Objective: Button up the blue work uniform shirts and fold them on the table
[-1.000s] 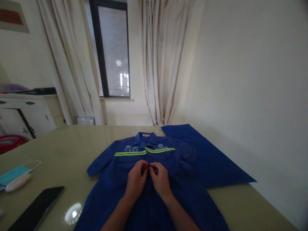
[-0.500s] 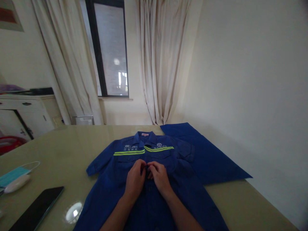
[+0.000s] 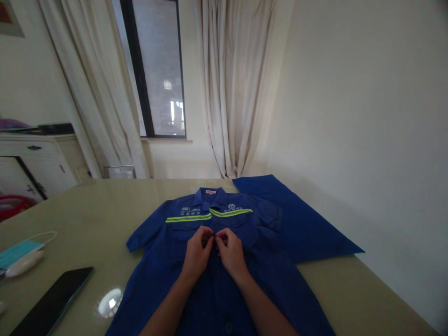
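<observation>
A dark blue short-sleeved work shirt (image 3: 164,280) lies face up, collar away from me, with yellow-green reflective stripes and white print across the chest. My left hand (image 3: 199,249) pinches the front edge of the shirt just below the stripes. Close beside it, my right hand (image 3: 231,252) pinches the same front edge from the other side, fingertips almost touching the left ones. Whatever small part sits between the fingertips, perhaps a button, is hidden. Lower on the front a button (image 3: 228,327) shows faintly.
Under the shirt's right side spreads a flat blue cloth (image 3: 308,228) reaching the table edge by the wall. On the table (image 3: 94,210) at left lie a black phone (image 3: 52,301), a light blue mask (image 3: 21,252) and a whitish oval object (image 3: 25,263). Curtains and a window stand behind.
Both hands stay at the shirt's front, thumbs and fingertips now drawn into a clearer pinch. The whole view has shifted slightly.
</observation>
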`<action>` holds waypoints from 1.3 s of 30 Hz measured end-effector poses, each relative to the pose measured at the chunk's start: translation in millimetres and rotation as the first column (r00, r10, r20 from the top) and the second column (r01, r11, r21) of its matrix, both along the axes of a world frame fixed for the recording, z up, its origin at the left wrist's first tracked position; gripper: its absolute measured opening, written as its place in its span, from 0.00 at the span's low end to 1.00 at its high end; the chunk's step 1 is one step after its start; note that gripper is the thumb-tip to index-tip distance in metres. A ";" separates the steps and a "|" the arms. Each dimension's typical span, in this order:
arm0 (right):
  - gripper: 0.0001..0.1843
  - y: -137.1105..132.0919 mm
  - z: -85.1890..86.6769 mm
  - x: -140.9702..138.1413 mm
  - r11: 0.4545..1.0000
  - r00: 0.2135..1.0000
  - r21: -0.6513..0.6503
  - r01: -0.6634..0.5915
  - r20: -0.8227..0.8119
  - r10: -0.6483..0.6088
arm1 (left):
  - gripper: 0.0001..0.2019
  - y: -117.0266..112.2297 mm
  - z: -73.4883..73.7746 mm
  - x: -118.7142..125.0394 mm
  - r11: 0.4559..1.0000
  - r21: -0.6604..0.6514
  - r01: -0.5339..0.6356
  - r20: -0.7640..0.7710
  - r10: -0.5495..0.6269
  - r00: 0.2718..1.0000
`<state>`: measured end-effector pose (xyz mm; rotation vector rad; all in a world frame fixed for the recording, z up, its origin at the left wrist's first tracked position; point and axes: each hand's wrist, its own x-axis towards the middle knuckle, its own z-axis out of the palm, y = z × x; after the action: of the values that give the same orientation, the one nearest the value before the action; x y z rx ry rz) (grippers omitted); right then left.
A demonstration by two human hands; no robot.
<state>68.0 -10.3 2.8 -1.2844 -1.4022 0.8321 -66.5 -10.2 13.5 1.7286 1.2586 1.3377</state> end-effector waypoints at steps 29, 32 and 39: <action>0.11 5.9 7.6 2.4 0.999 0.999 -0.027 0.033 0.035 -0.032 | 0.11 -4.7 5.8 -0.9 0.999 0.029 -0.030 -0.284 0.037 0.958; 0.12 9.9 7.0 3.8 0.999 0.999 -0.042 0.035 0.037 -0.033 | 0.14 -10.2 9.5 -1.8 0.998 0.058 -0.020 -0.368 0.040 0.929; 0.14 3.7 12.2 9.2 1.000 0.994 -0.022 -0.013 0.112 0.015 | 0.10 -13.0 9.9 -2.5 0.991 0.105 -0.084 -0.605 0.131 0.785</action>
<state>77.2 -6.7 15.0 -1.3567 -1.4959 0.7960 -69.0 -23.2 23.4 2.2802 1.6909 0.8983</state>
